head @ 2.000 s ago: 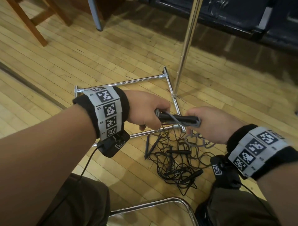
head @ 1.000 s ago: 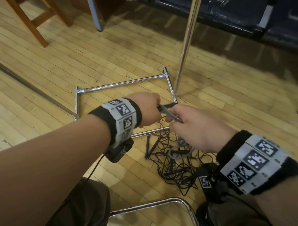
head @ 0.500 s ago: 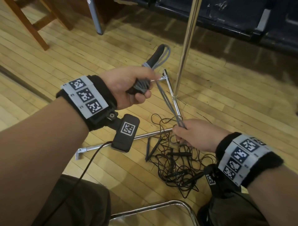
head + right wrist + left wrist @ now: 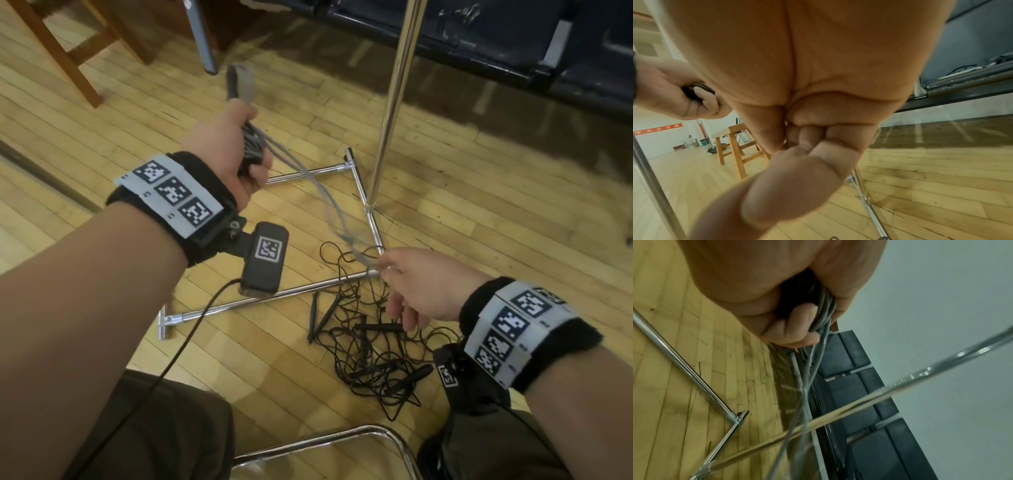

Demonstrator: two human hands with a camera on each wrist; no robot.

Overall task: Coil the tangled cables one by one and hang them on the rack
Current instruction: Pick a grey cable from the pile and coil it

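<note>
Gripping a coiled grey cable point(image 4: 301, 171) in a closed fist, the left hand point(image 4: 222, 147) stretches strands toward four o'clock, where the right hand point(image 4: 424, 287) pinches them above tangled black cables point(image 4: 370, 349).

A grey cable point(image 4: 308, 178) stretched between two hands, partly wound up. Thin black cables point(image 4: 370, 346) lay tangled on the floor by the shiny rack point(image 4: 394, 99).

Wood plank floor point(image 4: 102, 113) carries everything. Chrome rack base point(image 4: 274, 298) sits mid-frame, its pole point(image 4: 394, 102) rising to the top edge. Tangle of black cables point(image 4: 370, 349) lies lower right, overlapping the base's near bar. Wooden stool legs point(image 4: 65, 51) upper left. Dark bench point(image 4: 513, 51) along top right.
</note>
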